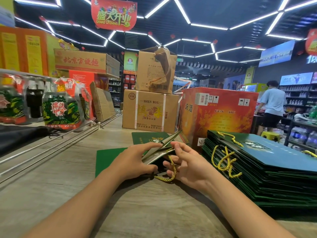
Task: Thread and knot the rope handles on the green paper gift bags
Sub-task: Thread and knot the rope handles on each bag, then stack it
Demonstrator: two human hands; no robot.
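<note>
Threading a gold rope handle into a green gift bag on a shop counter.

The left hand (137, 160) is pinching the lifted top edge of the green paper bag (154, 141), which is lying flat at the near centre of the wooden counter (60, 177). The right hand (187, 164), fingers curled, is pinching the gold rope (169, 170) looping out of the bag's mouth. If the left grip is slackening, the flap could be dropping shut and hiding the hole; a hard tug could be tearing the paper or pulling the unknotted end back out. A stack of finished bags (257, 169) is sitting at the right. Readable writing: "GRAND OPENING" on the red banner (114, 13), "SHEN ROU" on a far carton (150, 111), "FJ0191" on the red box (217, 114).
</note>
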